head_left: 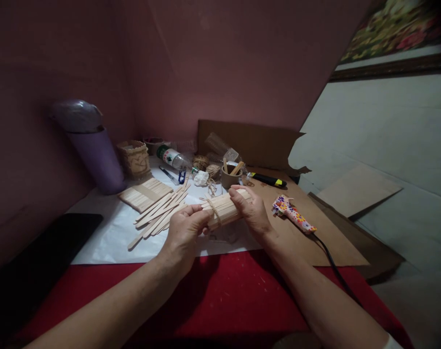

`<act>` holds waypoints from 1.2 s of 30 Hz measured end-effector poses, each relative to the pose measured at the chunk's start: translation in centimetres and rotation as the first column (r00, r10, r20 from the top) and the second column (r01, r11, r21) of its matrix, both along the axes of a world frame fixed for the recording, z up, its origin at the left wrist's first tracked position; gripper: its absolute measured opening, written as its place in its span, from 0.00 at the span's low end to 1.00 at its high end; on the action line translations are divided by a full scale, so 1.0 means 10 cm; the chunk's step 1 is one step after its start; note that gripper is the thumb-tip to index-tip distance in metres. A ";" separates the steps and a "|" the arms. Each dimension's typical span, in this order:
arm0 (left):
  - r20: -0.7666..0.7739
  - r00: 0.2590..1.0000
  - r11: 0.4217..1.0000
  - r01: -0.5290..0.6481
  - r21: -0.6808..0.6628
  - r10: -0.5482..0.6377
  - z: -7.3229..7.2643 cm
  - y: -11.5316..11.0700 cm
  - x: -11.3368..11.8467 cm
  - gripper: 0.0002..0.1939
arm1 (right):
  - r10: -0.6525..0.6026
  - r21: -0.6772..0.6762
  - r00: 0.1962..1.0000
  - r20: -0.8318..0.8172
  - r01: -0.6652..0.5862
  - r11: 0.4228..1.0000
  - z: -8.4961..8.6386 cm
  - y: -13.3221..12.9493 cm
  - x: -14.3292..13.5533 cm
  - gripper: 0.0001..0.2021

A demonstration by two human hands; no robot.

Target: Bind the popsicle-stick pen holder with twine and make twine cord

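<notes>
Between my hands is a cylinder of popsicle sticks, tilted on its side above the table, with twine around it near its left end. My left hand is closed at that end, thumb and fingers pressed together beside the twine; whether they also pinch the twine I cannot tell. My right hand wraps around the other end, its thumb lying along the sticks. Just left of my left hand, loose popsicle sticks lie scattered on white paper. Behind them rests a banded row of sticks.
At right a flower-patterned glue gun with a black cord lies on cardboard. Behind my hands are a small pot, a utility knife, plastic bottles and twine balls. A purple tumbler stands at left.
</notes>
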State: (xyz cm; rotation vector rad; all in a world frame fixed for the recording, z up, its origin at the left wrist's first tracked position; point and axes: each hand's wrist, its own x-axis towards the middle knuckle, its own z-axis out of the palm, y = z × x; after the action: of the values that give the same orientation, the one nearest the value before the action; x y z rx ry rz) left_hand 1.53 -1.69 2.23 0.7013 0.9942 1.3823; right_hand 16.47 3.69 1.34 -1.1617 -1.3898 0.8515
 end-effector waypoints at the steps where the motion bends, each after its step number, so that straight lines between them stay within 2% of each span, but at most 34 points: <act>1: 0.023 1.000 1.000 0.008 0.021 -0.009 0.00 0.00 0.00 0.07 | 0.013 -0.012 1.000 -0.014 -0.013 1.000 0.00 0.01 0.01 0.25; 5: 0.099 0.993 0.996 0.051 0.070 -0.058 -0.01 0.00 0.01 0.04 | 0.052 -0.008 0.997 -0.055 -0.053 0.999 0.02 0.01 0.03 0.24; 8: 0.082 0.995 0.997 0.058 0.048 -0.062 -0.01 0.02 0.00 0.03 | 0.060 0.029 0.997 -0.054 -0.058 0.998 0.02 0.00 0.05 0.23; 17: 0.059 0.998 0.999 0.039 -0.020 -0.037 0.03 0.03 -0.01 0.10 | 0.062 0.051 0.996 -0.068 -0.059 0.997 0.01 -0.05 0.02 0.23; 20: 0.052 0.998 0.999 0.037 0.007 -0.037 0.02 0.02 -0.01 0.10 | 0.065 0.048 0.994 -0.089 -0.061 0.997 0.02 -0.04 0.02 0.23; 26: 0.105 0.988 0.989 0.105 0.103 -0.116 0.04 -0.02 0.00 0.03 | 0.051 0.044 0.993 -0.110 -0.046 0.998 0.03 -0.03 0.05 0.24; 33: 0.077 0.993 0.994 0.084 0.066 -0.089 0.02 0.01 0.01 0.04 | 0.037 0.107 0.997 -0.073 -0.029 0.994 0.02 -0.05 0.04 0.24; 36: 0.066 0.995 0.997 0.076 0.024 -0.077 0.02 0.02 0.00 0.07 | 0.040 0.107 0.996 -0.080 -0.031 0.994 0.01 -0.06 0.03 0.24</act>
State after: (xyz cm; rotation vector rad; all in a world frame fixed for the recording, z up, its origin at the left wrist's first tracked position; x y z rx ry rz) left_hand 1.57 -1.51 2.39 0.6982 0.8924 1.3426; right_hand 16.81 3.10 1.47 -1.0133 -1.3752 0.8310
